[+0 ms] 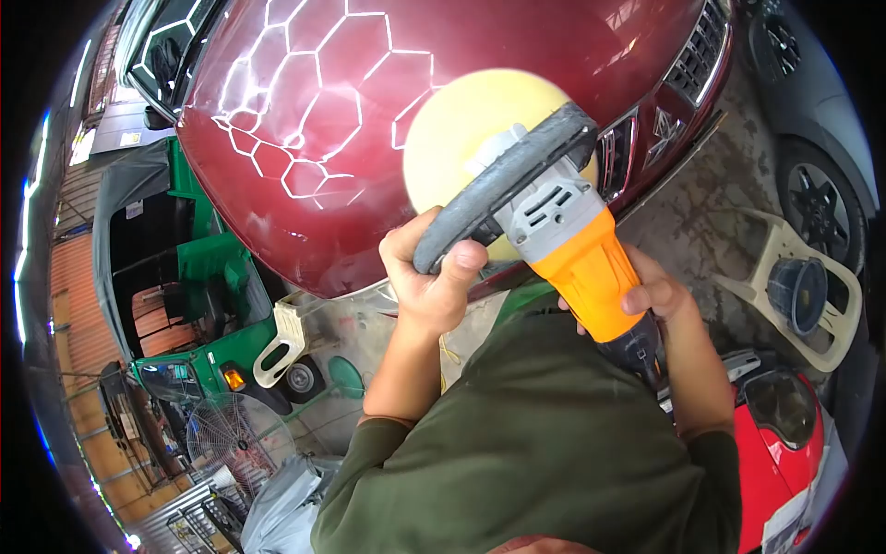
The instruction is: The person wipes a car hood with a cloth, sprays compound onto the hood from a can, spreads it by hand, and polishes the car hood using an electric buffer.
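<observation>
An orange and grey car polisher (588,268) with a black loop handle (503,189) is held between my two hands. My left hand (432,272) wraps round the lower left end of the loop handle, thumb on top. Round the orange body, near its black rear end, my right hand (657,288) is closed. The round yellow foam pad (452,134) has a blurred edge and lies over the glossy dark red car hood (305,83). Whether the pad touches the paint, I cannot tell. Hexagonal light reflections show on the hood.
A grey car (831,111) stands at the right, beside a cream plastic chair (835,319) holding a black bucket (798,294). A red vehicle (780,462) is at lower right. On the left are a green vehicle (208,268), another cream chair (284,342) and a wire-guarded fan (242,441).
</observation>
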`<state>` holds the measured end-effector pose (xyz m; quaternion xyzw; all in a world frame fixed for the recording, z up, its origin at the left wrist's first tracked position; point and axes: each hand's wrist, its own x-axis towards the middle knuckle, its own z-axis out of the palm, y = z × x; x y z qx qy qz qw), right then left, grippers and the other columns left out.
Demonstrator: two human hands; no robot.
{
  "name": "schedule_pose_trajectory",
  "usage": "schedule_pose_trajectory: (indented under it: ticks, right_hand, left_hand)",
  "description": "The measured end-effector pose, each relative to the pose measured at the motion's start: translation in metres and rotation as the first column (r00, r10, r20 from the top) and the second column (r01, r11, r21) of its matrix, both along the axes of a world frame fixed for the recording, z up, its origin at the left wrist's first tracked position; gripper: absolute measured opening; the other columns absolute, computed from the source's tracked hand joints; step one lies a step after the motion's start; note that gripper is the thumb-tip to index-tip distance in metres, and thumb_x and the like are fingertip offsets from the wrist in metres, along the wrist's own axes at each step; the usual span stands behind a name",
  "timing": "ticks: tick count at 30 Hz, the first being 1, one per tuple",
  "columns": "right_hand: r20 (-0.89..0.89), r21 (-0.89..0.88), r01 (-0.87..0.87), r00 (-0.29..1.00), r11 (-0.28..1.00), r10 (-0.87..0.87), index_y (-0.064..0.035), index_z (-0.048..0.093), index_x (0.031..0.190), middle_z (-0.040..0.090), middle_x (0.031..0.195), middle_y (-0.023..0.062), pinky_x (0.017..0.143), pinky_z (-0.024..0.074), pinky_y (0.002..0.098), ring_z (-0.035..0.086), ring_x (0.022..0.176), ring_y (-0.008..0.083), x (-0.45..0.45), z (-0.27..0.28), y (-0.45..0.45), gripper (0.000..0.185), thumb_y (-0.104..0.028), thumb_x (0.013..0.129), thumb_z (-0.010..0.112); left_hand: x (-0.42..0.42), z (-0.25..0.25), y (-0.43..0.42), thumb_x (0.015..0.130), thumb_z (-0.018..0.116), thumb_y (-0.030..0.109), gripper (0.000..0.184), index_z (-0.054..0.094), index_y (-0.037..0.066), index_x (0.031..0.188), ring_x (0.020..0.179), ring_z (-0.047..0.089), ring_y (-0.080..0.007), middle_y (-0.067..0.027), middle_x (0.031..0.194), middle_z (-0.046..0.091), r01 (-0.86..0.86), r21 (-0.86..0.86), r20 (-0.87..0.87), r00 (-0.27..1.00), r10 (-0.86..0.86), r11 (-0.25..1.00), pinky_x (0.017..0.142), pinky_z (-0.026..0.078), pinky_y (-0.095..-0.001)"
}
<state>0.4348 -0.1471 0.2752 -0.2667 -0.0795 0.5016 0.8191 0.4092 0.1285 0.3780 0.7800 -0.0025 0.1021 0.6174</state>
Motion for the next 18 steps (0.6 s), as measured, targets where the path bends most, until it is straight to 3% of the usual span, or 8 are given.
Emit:
schedule_pose_trajectory:
  ticks: [5, 7, 9, 11, 12, 14, 17, 18]
  right_hand:
    - [0.005, 0.025, 0.057, 0.998, 0.998, -0.057, 0.0091, 0.04, 0.149, 0.068, 0.121, 0.0277, 0.081, 0.0642, 0.0479, 0.075, 0.093, 0.0378, -0.006, -0.013, 0.003, 0.103, -0.029, 0.064, 0.085]
    - [0.019, 0.003, 0.103, 0.995, 0.995, -0.103, 0.0102, 0.041, 0.148, 0.068, 0.12, 0.0275, 0.081, 0.0645, 0.0485, 0.075, 0.093, 0.0378, -0.008, -0.012, 0.007, 0.102, -0.028, 0.063, 0.085]
    - [0.019, -0.027, 0.11, 0.994, 0.994, -0.11, 0.0108, 0.042, 0.147, 0.068, 0.119, 0.0273, 0.082, 0.0647, 0.0493, 0.075, 0.095, 0.0377, -0.006, -0.006, 0.008, 0.103, -0.027, 0.062, 0.085]
    - [-0.002, -0.052, 0.14, 0.99, 0.989, -0.14, 0.0113, 0.042, 0.147, 0.068, 0.119, 0.0268, 0.083, 0.0649, 0.0493, 0.075, 0.097, 0.0376, -0.009, -0.004, 0.012, 0.104, -0.026, 0.061, 0.086]
    - [-0.014, -0.062, 0.133, 0.991, 0.989, -0.134, 0.0115, 0.042, 0.147, 0.068, 0.12, 0.0265, 0.083, 0.0648, 0.0489, 0.074, 0.098, 0.0375, -0.011, -0.005, 0.013, 0.104, -0.026, 0.06, 0.086]
    - [-0.029, -0.076, 0.098, 0.994, 0.992, -0.101, 0.0118, 0.041, 0.147, 0.068, 0.12, 0.0258, 0.083, 0.0646, 0.0477, 0.074, 0.099, 0.0374, -0.013, -0.005, 0.014, 0.105, -0.026, 0.059, 0.086]
    - [0.01, -0.063, 0.063, 0.998, 0.996, -0.062, 0.0101, 0.039, 0.152, 0.064, 0.135, 0.0198, 0.102, 0.0526, 0.0402, 0.066, 0.119, 0.03, -0.008, -0.008, 0.019, 0.11, -0.029, 0.061, 0.088]
    - [0.015, -0.067, 0.053, 0.999, 0.996, -0.052, 0.0097, 0.039, 0.153, 0.063, 0.138, 0.0183, 0.107, 0.0495, 0.0385, 0.064, 0.124, 0.0281, -0.011, -0.009, 0.02, 0.112, -0.03, 0.062, 0.089]
  left_hand:
    - [-0.001, 0.015, -0.012, 0.087, 0.078, 0.068, 0.071, 0.06, -0.001, 0.081, 0.065, 0.052, -0.011, -0.002, 0.071, 0.056, -0.032, 0.167, 0.104, 0.994, 0.015, 0.985, 0.058, 0.04, -0.0274]
    - [0.003, 0.025, -0.016, 0.084, 0.077, 0.069, 0.073, 0.061, -0.001, 0.092, 0.076, 0.055, -0.0193, -0.0077, 0.085, 0.058, -0.237, 0.375, 0.382, 0.921, 0.084, 0.896, 0.066, 0.043, -0.0321]
    - [0.0, 0.053, -0.017, 0.087, 0.073, 0.066, 0.066, 0.06, 0.002, 0.097, 0.082, 0.055, -0.0245, -0.0085, 0.091, 0.058, -0.248, 0.449, 0.581, 0.811, -0.069, 0.859, 0.072, 0.04, -0.0361]
    - [-0.006, 0.079, -0.032, 0.089, 0.069, 0.063, 0.059, 0.059, 0.006, 0.103, 0.088, 0.055, -0.0298, -0.0093, 0.097, 0.058, -0.087, 0.401, 0.64, 0.738, -0.211, 0.912, 0.078, 0.038, -0.04]
    - [-0.007, 0.083, -0.052, 0.091, 0.067, 0.06, 0.052, 0.058, 0.011, 0.101, 0.083, 0.053, -0.0285, -0.0069, 0.092, 0.056, -0.033, 0.231, 0.69, 0.71, -0.14, 0.972, 0.075, 0.034, -0.0394]
    - [-0.009, 0.092, -0.054, 0.094, 0.062, 0.066, 0.051, 0.056, 0.016, 0.098, 0.071, 0.047, -0.0205, -0.0011, 0.082, 0.052, 0.153, 0.222, 0.61, 0.748, -0.26, 0.963, 0.071, 0.028, -0.0388]
    - [0.026, 0.076, -0.014, 0.093, 0.068, 0.069, 0.055, 0.058, 0.015, 0.1, 0.066, 0.044, -0.0171, 0.0005, 0.08, 0.052, 0.557, 0.281, 0.614, 0.521, -0.592, 0.781, 0.07, 0.028, -0.0373]
    - [0.026, 0.087, -0.017, 0.091, 0.071, 0.067, 0.055, 0.059, 0.015, 0.1, 0.066, 0.044, -0.0172, 0.0004, 0.081, 0.053, 0.594, 0.258, 0.548, 0.56, -0.622, 0.762, 0.069, 0.028, -0.0366]
